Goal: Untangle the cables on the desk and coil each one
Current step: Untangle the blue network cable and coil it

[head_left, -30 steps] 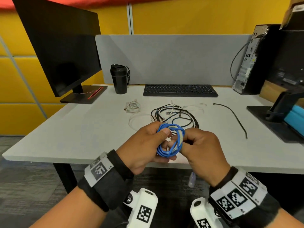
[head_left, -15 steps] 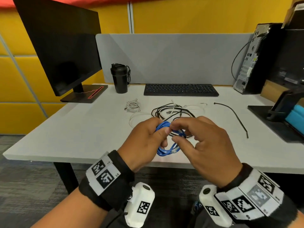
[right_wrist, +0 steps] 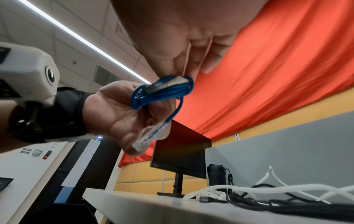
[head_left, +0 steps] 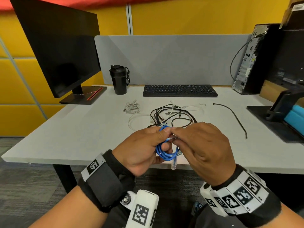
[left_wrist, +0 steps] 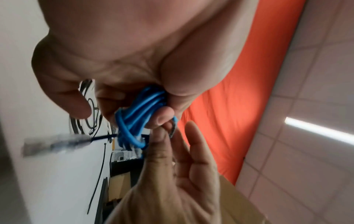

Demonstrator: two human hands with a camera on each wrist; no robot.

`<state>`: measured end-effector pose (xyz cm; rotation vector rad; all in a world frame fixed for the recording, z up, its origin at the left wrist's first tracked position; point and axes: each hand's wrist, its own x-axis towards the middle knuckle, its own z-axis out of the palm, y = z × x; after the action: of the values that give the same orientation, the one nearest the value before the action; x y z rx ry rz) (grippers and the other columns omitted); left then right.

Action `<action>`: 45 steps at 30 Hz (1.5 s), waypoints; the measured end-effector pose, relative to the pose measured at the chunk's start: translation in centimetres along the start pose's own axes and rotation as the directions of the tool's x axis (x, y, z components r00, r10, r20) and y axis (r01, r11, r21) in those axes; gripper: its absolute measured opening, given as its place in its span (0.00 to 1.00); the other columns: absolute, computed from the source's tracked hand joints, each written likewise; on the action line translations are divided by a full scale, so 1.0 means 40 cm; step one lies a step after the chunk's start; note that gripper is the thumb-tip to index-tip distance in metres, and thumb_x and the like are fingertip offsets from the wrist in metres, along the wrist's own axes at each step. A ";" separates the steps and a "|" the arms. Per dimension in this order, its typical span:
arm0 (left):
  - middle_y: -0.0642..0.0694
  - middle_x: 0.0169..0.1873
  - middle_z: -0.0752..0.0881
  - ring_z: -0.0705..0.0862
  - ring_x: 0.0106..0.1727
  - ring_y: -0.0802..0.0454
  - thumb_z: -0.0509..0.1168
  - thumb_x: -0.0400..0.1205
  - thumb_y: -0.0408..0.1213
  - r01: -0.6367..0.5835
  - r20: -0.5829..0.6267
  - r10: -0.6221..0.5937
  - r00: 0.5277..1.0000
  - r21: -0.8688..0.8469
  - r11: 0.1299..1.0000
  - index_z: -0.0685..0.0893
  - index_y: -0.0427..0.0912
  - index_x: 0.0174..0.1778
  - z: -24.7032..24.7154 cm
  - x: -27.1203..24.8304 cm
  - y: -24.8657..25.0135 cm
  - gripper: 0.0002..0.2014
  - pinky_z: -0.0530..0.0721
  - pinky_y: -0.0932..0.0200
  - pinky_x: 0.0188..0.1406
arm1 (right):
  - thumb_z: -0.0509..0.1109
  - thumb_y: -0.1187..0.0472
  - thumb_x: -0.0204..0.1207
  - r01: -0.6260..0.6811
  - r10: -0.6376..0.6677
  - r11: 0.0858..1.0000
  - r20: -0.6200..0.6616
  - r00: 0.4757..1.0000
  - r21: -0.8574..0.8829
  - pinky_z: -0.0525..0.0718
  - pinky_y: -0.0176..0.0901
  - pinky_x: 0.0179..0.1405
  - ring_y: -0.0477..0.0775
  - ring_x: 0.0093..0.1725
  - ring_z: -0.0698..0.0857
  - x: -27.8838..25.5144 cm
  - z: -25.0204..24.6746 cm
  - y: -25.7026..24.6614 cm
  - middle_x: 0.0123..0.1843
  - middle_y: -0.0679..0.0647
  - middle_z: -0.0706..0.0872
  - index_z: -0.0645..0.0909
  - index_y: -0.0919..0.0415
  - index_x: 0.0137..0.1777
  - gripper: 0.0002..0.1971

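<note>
A coiled blue cable [head_left: 165, 153] [left_wrist: 138, 112] [right_wrist: 162, 91] is held above the desk's near edge. My left hand [head_left: 144, 148] [right_wrist: 122, 115] grips the coil with thumb and curled fingers. My right hand [head_left: 199, 145] [left_wrist: 172, 174] pinches a clear plug end [right_wrist: 168, 84] at the top of the coil. The other clear plug [head_left: 173, 163] [right_wrist: 149, 136] dangles below. A tangle of black cables [head_left: 172, 116] [right_wrist: 287, 204] mixed with a white cable [head_left: 138, 120] lies on the grey desk [head_left: 74, 134] just beyond my hands.
A small white coiled cable [head_left: 131, 107] and a loose black cable [head_left: 235, 117] lie on the desk. A black keyboard [head_left: 180, 90], black bottle [head_left: 119, 79], monitor [head_left: 65, 51] and computer tower [head_left: 253, 60] stand further back.
The right hand has shifted from beside the coil to above it and now pinches a plug end at its top. One plug now hangs free below the coil.
</note>
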<state>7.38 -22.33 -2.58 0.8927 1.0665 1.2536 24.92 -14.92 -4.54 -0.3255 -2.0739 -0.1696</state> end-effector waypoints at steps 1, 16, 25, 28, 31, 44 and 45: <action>0.53 0.27 0.78 0.76 0.31 0.59 0.64 0.86 0.45 -0.043 -0.010 0.044 0.999 0.065 0.997 0.89 0.44 0.52 0.004 -0.001 0.001 0.11 0.77 0.61 0.40 | 0.77 0.65 0.75 0.036 -0.036 0.999 -0.039 0.999 -0.005 0.84 0.47 0.51 0.58 0.44 0.90 0.000 -0.002 -0.001 0.49 0.56 0.93 0.90 0.65 0.57 0.12; 0.53 0.40 0.78 0.74 0.38 0.51 0.56 0.85 0.52 -0.336 0.350 0.296 0.889 0.937 -0.098 0.71 0.51 0.52 0.021 -0.047 0.008 0.09 0.73 0.50 0.39 | 0.76 0.62 0.74 -0.781 0.391 0.534 0.724 0.569 0.325 0.76 0.37 0.31 0.46 0.27 0.78 0.097 -0.098 -0.043 0.26 0.51 0.82 0.81 0.49 0.47 0.09; 0.54 0.36 0.77 0.74 0.36 0.58 0.64 0.84 0.52 -0.387 0.357 0.150 0.922 0.835 0.391 0.75 0.47 0.44 0.027 -0.060 0.046 0.12 0.78 0.49 0.40 | 0.76 0.65 0.75 -0.682 0.552 0.424 0.426 0.717 0.596 0.79 0.40 0.24 0.48 0.26 0.80 0.102 -0.107 0.030 0.28 0.54 0.86 0.88 0.55 0.40 0.05; 0.58 0.33 0.80 0.77 0.33 0.62 0.67 0.73 0.59 -0.359 0.244 0.276 0.930 0.766 0.533 0.78 0.50 0.46 0.040 -0.061 0.052 0.17 0.78 0.60 0.32 | 0.76 0.66 0.74 -0.778 0.626 0.253 0.515 0.585 0.575 0.74 0.42 0.23 0.53 0.23 0.75 0.063 -0.047 0.029 0.27 0.57 0.86 0.88 0.61 0.36 0.05; 0.61 0.26 0.79 0.74 0.25 0.65 0.68 0.73 0.60 -0.289 0.070 0.389 0.919 0.791 0.540 0.77 0.50 0.45 0.022 -0.049 0.054 0.18 0.73 0.69 0.25 | 0.74 0.63 0.77 -0.829 0.518 0.323 0.648 0.558 0.455 0.71 0.41 0.23 0.51 0.24 0.72 0.034 -0.015 0.011 0.26 0.53 0.85 0.89 0.58 0.35 0.09; 0.56 0.38 0.84 0.81 0.42 0.59 0.60 0.87 0.53 -0.285 0.132 0.419 0.899 0.901 0.327 0.81 0.53 0.52 -0.022 -0.025 0.034 0.09 0.76 0.70 0.37 | 0.75 0.61 0.75 -0.811 0.267 0.458 0.814 0.516 0.364 0.81 0.47 0.35 0.49 0.34 0.78 0.029 -0.026 0.041 0.39 0.63 0.87 0.92 0.50 0.45 0.06; 0.55 0.38 0.84 0.81 0.42 0.59 0.60 0.87 0.53 -0.279 0.124 0.425 0.897 0.904 0.324 0.81 0.53 0.51 -0.025 -0.022 0.029 0.09 0.75 0.69 0.37 | 0.75 0.61 0.76 -0.818 0.272 0.465 0.824 0.497 0.339 0.81 0.47 0.37 0.48 0.35 0.79 0.027 -0.024 0.042 0.38 0.59 0.87 0.92 0.50 0.48 0.06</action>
<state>6.09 -23.08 -1.65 2.0221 1.8046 1.0033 25.70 -13.37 -3.16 -0.6920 -2.3571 1.4133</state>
